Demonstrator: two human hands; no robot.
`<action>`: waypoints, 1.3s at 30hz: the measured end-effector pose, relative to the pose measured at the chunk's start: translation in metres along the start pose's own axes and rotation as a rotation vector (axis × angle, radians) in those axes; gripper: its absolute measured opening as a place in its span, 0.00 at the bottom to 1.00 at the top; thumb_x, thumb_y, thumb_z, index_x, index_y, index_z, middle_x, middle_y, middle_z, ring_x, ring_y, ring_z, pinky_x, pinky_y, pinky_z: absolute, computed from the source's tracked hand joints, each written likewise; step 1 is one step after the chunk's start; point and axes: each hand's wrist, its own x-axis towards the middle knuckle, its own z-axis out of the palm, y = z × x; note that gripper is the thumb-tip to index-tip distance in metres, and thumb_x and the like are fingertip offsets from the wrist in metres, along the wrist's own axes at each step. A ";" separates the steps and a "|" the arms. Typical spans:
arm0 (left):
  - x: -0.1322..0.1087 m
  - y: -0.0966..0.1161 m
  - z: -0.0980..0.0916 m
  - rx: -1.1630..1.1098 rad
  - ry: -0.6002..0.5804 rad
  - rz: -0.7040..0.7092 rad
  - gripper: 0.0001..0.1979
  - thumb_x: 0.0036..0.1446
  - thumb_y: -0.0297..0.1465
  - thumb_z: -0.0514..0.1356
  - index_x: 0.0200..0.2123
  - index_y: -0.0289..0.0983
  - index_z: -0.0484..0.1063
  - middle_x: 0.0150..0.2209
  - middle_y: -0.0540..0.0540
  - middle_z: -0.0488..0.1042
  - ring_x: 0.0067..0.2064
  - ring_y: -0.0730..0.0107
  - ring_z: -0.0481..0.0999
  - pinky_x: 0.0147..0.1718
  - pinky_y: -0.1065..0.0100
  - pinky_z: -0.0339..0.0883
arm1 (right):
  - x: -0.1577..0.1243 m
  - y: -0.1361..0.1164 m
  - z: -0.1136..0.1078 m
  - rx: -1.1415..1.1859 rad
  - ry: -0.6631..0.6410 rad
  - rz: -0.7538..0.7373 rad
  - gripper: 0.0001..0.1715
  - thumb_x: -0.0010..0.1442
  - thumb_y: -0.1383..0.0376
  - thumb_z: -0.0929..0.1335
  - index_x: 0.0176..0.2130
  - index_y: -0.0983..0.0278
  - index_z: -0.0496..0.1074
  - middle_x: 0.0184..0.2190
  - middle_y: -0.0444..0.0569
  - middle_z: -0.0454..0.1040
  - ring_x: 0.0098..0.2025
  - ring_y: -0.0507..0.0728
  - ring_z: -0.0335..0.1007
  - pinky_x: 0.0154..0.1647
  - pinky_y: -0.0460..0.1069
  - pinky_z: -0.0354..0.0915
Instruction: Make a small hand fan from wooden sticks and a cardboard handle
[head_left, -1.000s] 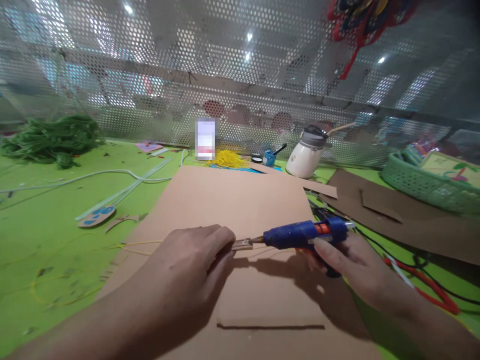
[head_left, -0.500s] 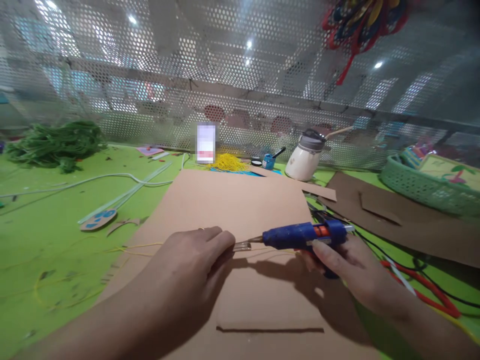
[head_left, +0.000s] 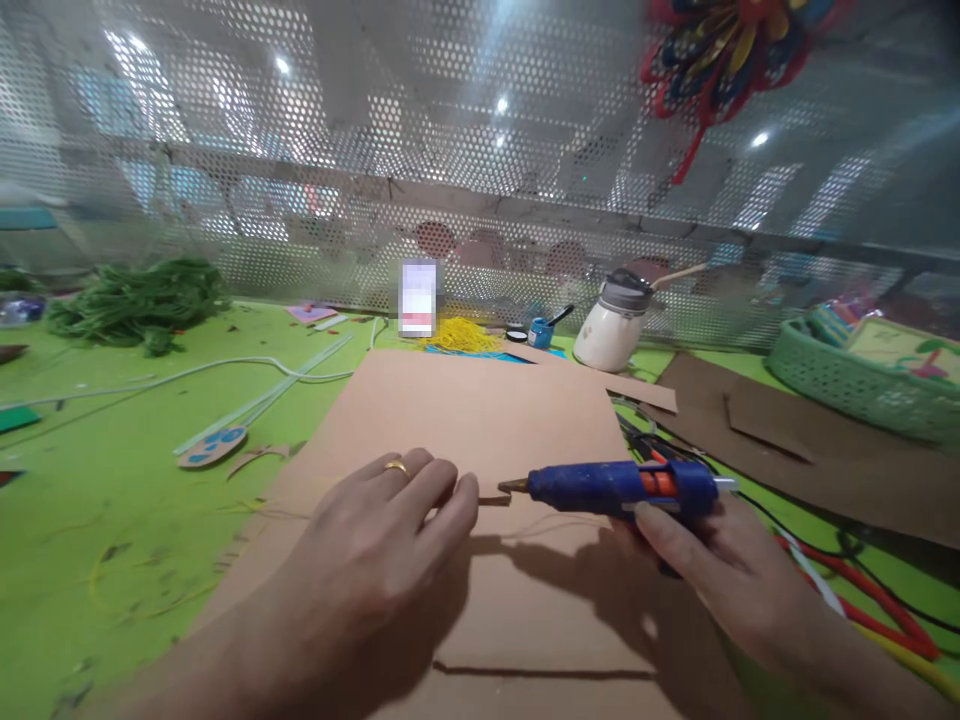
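Note:
My right hand (head_left: 724, 560) is wrapped round a blue hot glue gun (head_left: 592, 486) with orange parts, its nozzle pointing left. Between the closed fingertips of my left hand (head_left: 382, 530), which wears a ring, is a small brown cardboard strip (head_left: 495, 499); only its right end shows. The nozzle tip is at that end, and I cannot tell if they touch. Both hands are above a large sheet of cardboard (head_left: 480, 410). On it, below the hands, lies a smaller cardboard piece (head_left: 555, 630), partly in shadow.
A white jar (head_left: 611, 325) with a stick stands behind the sheet, near a small blue paint pot (head_left: 539, 332) and yellow strings (head_left: 461, 335). Green yarn (head_left: 142, 300) lies at the far left. At the right are a green basket (head_left: 847, 385), dark cardboard (head_left: 690, 400) and cables.
My left fingers have shifted, and the strip's end now shows as a thinner edge. The glue gun appears slightly farther right and lower. The camera view has moved a little.

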 end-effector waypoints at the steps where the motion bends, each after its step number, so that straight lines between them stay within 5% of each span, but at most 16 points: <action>1: -0.001 0.000 0.000 -0.006 0.015 0.005 0.13 0.56 0.21 0.53 0.41 0.30 0.74 0.34 0.40 0.73 0.36 0.57 0.71 0.33 0.56 0.68 | 0.001 -0.002 -0.001 0.002 0.002 -0.001 0.24 0.66 0.48 0.64 0.27 0.63 0.70 0.22 0.44 0.66 0.25 0.53 0.60 0.23 0.46 0.59; 11: 0.001 -0.003 0.003 -0.031 0.082 0.059 0.15 0.56 0.21 0.51 0.43 0.30 0.74 0.36 0.38 0.75 0.37 0.56 0.73 0.32 0.55 0.70 | 0.003 0.002 -0.011 0.015 -0.013 -0.009 0.26 0.64 0.47 0.65 0.24 0.63 0.68 0.21 0.44 0.64 0.23 0.52 0.57 0.19 0.45 0.57; 17: 0.002 0.003 0.000 -0.031 -0.028 -0.006 0.13 0.56 0.21 0.54 0.42 0.32 0.75 0.35 0.40 0.75 0.36 0.57 0.73 0.32 0.56 0.69 | 0.004 -0.002 -0.012 -0.020 0.012 -0.017 0.27 0.65 0.46 0.65 0.24 0.62 0.68 0.21 0.45 0.65 0.23 0.53 0.59 0.20 0.45 0.59; 24: 0.003 0.002 -0.004 -0.019 -0.017 0.024 0.14 0.54 0.20 0.52 0.40 0.31 0.75 0.34 0.39 0.75 0.35 0.56 0.73 0.30 0.57 0.69 | -0.001 -0.007 -0.010 0.040 0.021 -0.009 0.24 0.62 0.46 0.67 0.26 0.61 0.72 0.22 0.46 0.67 0.25 0.55 0.62 0.27 0.47 0.66; 39: 0.004 0.007 -0.004 -0.034 -0.025 -0.005 0.09 0.54 0.20 0.54 0.34 0.34 0.72 0.30 0.45 0.70 0.30 0.62 0.65 0.28 0.59 0.60 | -0.001 -0.005 -0.014 0.028 0.015 -0.007 0.25 0.63 0.47 0.67 0.23 0.60 0.65 0.20 0.43 0.62 0.22 0.53 0.55 0.19 0.46 0.56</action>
